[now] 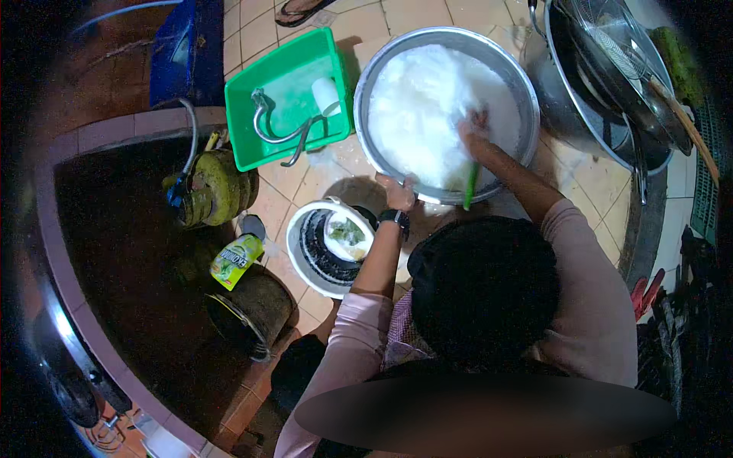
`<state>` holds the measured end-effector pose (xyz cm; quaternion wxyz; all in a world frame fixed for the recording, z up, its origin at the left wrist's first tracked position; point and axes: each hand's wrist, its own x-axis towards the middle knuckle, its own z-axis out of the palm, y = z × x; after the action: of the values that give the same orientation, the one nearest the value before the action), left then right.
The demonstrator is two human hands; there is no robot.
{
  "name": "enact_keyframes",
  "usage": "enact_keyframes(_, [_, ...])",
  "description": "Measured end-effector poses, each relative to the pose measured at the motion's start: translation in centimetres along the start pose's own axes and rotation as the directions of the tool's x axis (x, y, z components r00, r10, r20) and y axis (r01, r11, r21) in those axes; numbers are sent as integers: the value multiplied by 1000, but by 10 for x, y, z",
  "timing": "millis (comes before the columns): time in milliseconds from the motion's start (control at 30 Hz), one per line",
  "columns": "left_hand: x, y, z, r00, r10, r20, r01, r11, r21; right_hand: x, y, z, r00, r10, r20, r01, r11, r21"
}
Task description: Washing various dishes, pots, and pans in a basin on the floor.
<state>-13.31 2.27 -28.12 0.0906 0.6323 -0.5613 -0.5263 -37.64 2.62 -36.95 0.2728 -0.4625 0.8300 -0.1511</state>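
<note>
A wide metal basin full of white suds stands on the floor in front of me. My left hand, with a dark watch at the wrist, is on its near rim. Down in the foam is my right hand, blurred; whether its fingers hold anything is hidden. Just below that hand, a slim green handle-like piece leans over the near rim. Beside my left forearm sits a pale-rimmed pail with a dark inside. It contains a white bowl with a green scouring pad.
To the left, a green plastic tub contains a curved metal hook and a white cup. A gas cylinder, a soap pouch and a tipped dark bucket lie beyond. At right, a large pot holds stacked pans.
</note>
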Motion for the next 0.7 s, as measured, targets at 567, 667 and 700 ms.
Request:
enact_keyframes(567, [-29,103,33,931,294,217,-250,945,-210,-58,-63,-87,966,-40,256,-258,-65,964])
enact_keyframes(667, [-18,109,37,872,230,432,-125,958,-259,-58,-72,-89,994,16,108,-104,-148,983])
enact_keyframes(700, [-14,113,36,866,212,452,-101,961,-257,-58,-77,-89,988,71,137,-122,-178,976])
